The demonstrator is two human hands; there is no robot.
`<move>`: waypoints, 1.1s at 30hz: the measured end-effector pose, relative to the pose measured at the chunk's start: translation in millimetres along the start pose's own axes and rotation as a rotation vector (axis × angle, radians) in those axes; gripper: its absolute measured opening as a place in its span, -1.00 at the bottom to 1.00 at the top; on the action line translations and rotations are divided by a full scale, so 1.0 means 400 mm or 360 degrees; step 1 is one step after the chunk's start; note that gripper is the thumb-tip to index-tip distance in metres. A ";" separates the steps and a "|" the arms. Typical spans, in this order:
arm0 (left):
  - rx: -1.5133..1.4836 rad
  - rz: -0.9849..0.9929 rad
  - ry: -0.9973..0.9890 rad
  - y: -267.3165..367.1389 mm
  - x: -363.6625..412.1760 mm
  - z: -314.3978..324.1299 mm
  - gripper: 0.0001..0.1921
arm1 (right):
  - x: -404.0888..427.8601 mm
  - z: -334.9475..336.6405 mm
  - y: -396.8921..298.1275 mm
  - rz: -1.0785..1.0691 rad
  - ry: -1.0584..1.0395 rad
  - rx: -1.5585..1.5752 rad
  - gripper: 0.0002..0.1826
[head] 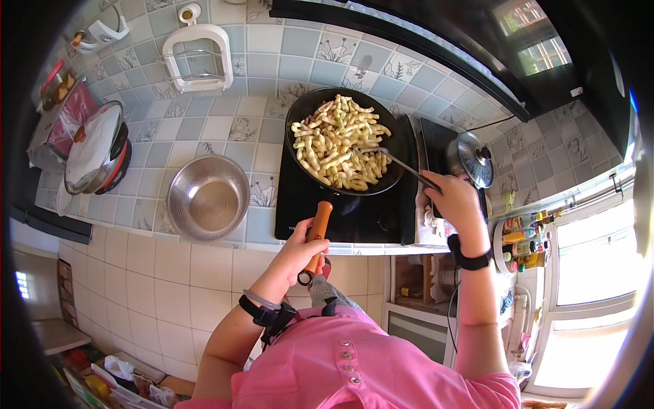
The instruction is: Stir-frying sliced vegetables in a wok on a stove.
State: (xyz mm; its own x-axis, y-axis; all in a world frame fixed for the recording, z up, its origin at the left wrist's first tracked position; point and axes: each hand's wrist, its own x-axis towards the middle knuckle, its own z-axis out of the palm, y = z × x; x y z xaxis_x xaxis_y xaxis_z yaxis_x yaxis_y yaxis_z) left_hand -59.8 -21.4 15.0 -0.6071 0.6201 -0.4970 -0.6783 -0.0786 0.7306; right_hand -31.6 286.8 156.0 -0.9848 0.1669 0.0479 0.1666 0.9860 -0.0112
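Observation:
A black frying pan (396, 171) sits on the black cooktop (352, 220), heaped with pale cut pieces of green beans or eggplant (342, 138) and some small browned bits at its left side. My left hand (301, 250) is wrapped around the pan's orange-brown handle (320, 220), which points toward me. In my right hand (454, 202) is the dark grip of a metal spatula (401, 164). Its shaft slants down leftward into the food, and the blade is mostly hidden among the pieces.
An empty hammered metal bowl (209, 199) stands on the tiled counter left of the cooktop. Farther left is a lidded electric pot (97, 148). A glass-lidded pot (470, 158) stands right of the pan. Above hangs a black range hood (409, 51); seasoning bottles (526, 240) fill a rack by the window.

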 end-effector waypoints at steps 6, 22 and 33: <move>-0.0007 -0.0007 -0.0057 0.012 -0.001 0.004 -0.33 | 0.048 -0.049 0.110 0.0096 0.0079 0.0261 -0.61; -0.0020 0.0007 -0.0068 0.003 0.005 -0.018 -0.32 | 0.145 -0.071 0.137 -0.0117 -0.0418 0.0561 -0.55; -0.0037 -0.0011 -0.0111 0.013 0.002 -0.017 -0.34 | 0.525 -0.058 0.104 0.0115 -0.0818 0.0653 -0.56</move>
State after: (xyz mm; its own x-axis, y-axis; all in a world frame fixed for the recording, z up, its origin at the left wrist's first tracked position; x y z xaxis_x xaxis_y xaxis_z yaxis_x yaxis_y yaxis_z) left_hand -66.8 -26.5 15.3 -0.5726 0.6736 -0.4672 -0.6922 -0.0920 0.7158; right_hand -230.5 362.8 188.7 -0.8869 0.1096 -0.4487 0.3008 0.8742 -0.3811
